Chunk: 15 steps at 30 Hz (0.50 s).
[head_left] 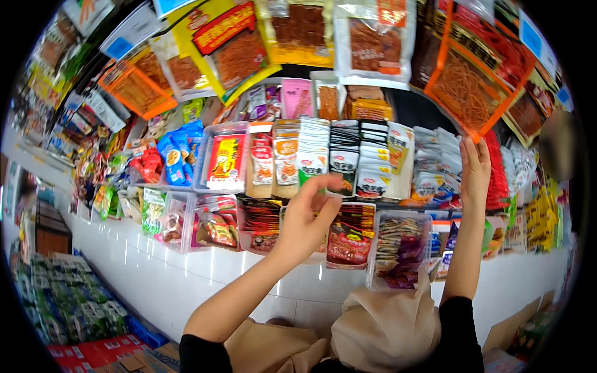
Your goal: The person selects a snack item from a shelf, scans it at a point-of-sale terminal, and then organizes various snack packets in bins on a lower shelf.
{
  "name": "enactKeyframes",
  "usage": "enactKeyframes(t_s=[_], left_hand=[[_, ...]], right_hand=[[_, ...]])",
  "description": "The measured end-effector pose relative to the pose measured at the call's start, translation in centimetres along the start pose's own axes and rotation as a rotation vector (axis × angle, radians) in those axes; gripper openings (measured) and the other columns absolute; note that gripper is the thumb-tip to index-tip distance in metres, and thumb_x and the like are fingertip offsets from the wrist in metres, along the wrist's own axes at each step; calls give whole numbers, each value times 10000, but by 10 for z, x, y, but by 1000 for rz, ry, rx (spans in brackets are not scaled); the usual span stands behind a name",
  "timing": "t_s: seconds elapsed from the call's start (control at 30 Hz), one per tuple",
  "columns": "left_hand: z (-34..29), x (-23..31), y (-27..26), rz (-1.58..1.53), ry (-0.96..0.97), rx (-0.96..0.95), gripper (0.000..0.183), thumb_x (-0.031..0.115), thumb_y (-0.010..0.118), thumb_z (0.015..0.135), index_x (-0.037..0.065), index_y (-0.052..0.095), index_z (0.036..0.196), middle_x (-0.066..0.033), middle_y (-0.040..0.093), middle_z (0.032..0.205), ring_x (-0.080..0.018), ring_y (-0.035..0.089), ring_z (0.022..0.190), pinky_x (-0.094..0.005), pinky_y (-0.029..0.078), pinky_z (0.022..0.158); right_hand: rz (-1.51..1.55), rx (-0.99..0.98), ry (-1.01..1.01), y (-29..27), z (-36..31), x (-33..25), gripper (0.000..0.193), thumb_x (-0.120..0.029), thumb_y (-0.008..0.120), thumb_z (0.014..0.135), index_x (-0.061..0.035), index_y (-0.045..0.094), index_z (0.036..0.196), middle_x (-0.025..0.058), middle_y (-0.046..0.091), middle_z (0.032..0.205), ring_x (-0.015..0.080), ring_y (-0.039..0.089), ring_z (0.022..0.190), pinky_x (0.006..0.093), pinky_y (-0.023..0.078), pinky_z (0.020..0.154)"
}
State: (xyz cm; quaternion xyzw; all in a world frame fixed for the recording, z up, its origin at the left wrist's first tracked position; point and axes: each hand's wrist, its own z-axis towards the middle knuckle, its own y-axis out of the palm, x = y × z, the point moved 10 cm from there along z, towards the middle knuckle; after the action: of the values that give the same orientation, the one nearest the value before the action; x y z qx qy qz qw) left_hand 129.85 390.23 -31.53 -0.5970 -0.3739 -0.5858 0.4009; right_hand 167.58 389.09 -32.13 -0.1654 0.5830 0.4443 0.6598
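Observation:
My right hand (474, 168) reaches up at the right, its fingers closed at the lower corner of an orange-edged bag of shredded snack strips (463, 87). The bag has a clear window and hangs tilted in the upper row. My left hand (309, 214) hovers over the middle of the shelf, fingers loosely bent and thumb apart, holding nothing. Just beyond it stand rows of white snack packets (313, 146) and black-and-white packets (344, 149). Dark red packets (351, 239) sit in a bin beside its wrist.
A yellow bag (230, 50) and a clear-fronted bag (375, 46) hang along the upper row. Clear plastic bins (372, 273) line the shelf's front edge. Green packs (68, 298) are stacked on the floor at lower left. Beige cloth (385, 323) bulges between my arms.

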Motion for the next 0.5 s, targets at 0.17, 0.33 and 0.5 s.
enactKeyframes(t_s=[0.17,0.33,0.5], left_hand=[[-110,-51,-92,114,-204,92,170,49,515,921,-2,579,1070,-60,604,1026,-102,567,908,-241,461,779],[-221,-31,-141,227,-468,202,166,46,569,885,-10,608,1036,-96,645,935,-144,598,866,-269,472,784],[-235,80,-122,703,-69,165,214,128,590,851,5,586,1026,-171,608,987,-289,576,915,-367,441,827]], right_hand=[[-470,175,-378,11,-20,-21,300,-89,574,890,-28,491,1171,72,522,1159,149,494,1068,274,389,904],[-785,-395,-729,219,-68,-64,291,-64,580,826,-36,547,1114,124,507,1192,272,470,1123,355,354,964],[-787,-728,-941,413,-105,-68,434,-149,605,807,-110,509,1228,171,409,1302,377,379,1200,482,287,1037]])
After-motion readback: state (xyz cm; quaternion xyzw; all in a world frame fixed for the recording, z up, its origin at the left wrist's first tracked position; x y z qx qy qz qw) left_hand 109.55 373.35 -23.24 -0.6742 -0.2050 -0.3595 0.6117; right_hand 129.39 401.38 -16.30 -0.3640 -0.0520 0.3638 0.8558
